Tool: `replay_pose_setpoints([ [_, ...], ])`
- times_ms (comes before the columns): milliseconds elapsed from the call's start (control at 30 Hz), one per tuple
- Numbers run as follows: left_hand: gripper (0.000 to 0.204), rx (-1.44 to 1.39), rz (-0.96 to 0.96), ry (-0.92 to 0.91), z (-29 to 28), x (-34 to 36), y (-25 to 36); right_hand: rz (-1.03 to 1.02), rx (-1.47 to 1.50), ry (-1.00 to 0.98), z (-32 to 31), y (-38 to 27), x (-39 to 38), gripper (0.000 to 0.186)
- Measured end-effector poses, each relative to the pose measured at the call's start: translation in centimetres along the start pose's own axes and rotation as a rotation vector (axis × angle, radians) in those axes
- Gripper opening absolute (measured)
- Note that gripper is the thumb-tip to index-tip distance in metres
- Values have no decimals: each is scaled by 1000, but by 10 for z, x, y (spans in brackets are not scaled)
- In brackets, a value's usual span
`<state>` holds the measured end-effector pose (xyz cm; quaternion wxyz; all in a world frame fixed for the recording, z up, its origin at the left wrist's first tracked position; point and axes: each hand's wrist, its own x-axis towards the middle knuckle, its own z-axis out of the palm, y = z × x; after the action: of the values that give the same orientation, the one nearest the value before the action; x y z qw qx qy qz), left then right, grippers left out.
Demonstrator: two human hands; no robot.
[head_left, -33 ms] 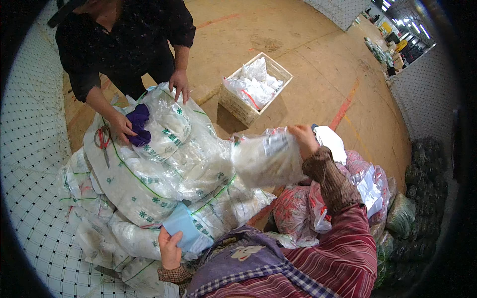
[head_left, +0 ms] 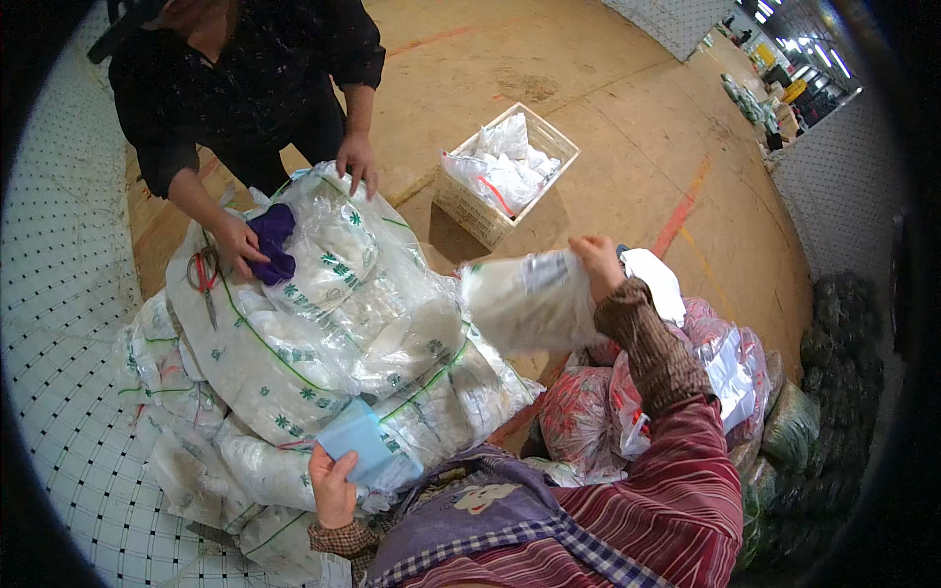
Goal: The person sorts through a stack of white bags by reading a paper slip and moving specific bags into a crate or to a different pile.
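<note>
- Right hand (head_left: 596,263) raised over the floor, closed on the end of a clear plastic packet (head_left: 529,299) of white goods.
- Left hand (head_left: 333,487) low at the near edge of the heap of plastic sacks (head_left: 323,333), fingers gripping a pale blue packet (head_left: 355,439).
- A co-worker's hands rest on the heap's far side, one on a purple cloth (head_left: 272,240); red-handled scissors (head_left: 204,274) lie beside.
- A box (head_left: 461,201) of white packets stands beyond on the floor.
</note>
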<state>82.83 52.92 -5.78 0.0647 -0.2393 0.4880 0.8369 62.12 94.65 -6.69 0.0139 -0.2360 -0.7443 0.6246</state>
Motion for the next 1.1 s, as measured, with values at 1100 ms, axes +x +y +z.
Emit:
replay_pose_setpoints([
  [1100, 64, 102, 109, -631, -113, -155, 72, 264, 829, -1087, 235, -54, -374, 29],
])
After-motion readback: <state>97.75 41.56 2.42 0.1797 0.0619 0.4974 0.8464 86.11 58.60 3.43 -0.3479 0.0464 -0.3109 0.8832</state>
